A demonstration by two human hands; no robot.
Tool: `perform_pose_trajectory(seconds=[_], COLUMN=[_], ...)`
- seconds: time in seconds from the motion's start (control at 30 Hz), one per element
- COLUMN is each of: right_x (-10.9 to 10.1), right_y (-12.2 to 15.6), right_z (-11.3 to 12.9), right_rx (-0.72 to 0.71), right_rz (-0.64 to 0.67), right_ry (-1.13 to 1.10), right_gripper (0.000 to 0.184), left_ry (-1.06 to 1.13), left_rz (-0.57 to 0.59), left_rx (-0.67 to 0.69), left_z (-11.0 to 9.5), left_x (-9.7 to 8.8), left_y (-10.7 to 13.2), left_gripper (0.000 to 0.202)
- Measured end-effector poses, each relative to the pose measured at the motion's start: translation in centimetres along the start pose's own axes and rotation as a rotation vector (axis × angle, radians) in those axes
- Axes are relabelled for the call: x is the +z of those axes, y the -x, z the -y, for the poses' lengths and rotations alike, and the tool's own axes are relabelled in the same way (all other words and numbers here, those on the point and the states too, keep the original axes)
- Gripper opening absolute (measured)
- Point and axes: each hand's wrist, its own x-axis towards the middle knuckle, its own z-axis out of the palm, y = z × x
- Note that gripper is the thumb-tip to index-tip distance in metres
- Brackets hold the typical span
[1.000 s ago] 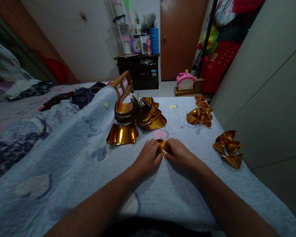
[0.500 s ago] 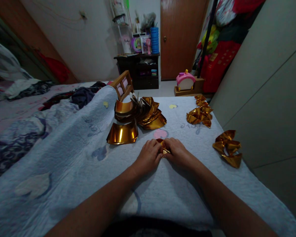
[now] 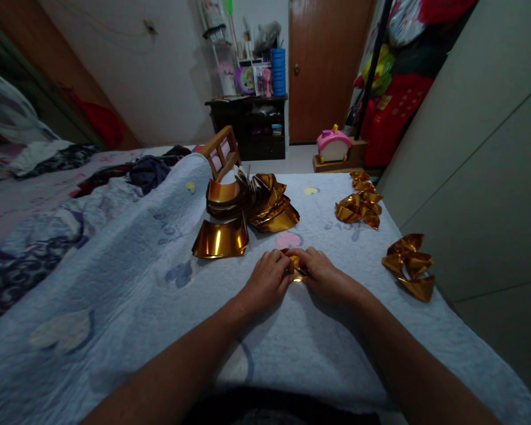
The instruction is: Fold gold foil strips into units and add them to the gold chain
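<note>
Between my two hands is a small piece of shiny gold foil paper (image 3: 297,273), mostly covered by fingers. My left hand (image 3: 272,273) is closed on its left side, and my right hand (image 3: 317,273) grips it from the right. Both rest low over the light blue quilt (image 3: 194,330). Beyond them, to the left, lie fanned stacks of gold foil sheets (image 3: 274,215) and a smaller curved stack of gold sheets (image 3: 221,239). Folded gold foil pieces (image 3: 409,265) sit at the right, with more crumpled-looking folded foil pieces (image 3: 360,203) farther back.
A wooden rail (image 3: 221,152) stands at the quilt's far left corner. Past the far edge is a pink toy (image 3: 334,146) on a low box. Grey cabinet panels (image 3: 482,189) border the right side. Clothes (image 3: 148,172) lie on a bed at left.
My fingers have shifted slightly on the foil, and a little more of its near edge shows between them. The stacks and folded pieces are unchanged.
</note>
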Motion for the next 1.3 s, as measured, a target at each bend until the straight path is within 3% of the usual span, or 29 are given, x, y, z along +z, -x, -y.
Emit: perform_pose_trajectory(seconds=[0.3,0.53,0.73,0.97,1.3], right_x=[-0.4,-1.9,-2.0,-2.2,-1.1], right_y=[0.1,0.1,0.2,0.2,0.1], right_z=[0.4,0.1,0.3,0.4,0.3], right_rx=[0.030,0.065,0.007,-0.046,-0.040], right_rz=[0.013,0.099,0.064,0.067,0.004], right_ry=[-0.059,-0.267,-0.135,-0.068,-0.027], right_gripper=[0.064,0.040,0.014,0.009,0.015], left_ry=[-0.001,0.008,0.060,0.074,0.088], left_rz=[0.016,0.022,0.030,0.066,0.006], left_rx=[0.001,0.039,0.134,0.171,0.193], left_z=[-0.3,-0.2,0.3,0.4,1.0], left_x=[-0.3,-0.6,-1.2,-1.8,-1.1], left_y=[0.0,0.0,0.3,0.6,0.1], left_gripper=[0.009,0.015,0.013,0.020,0.014])
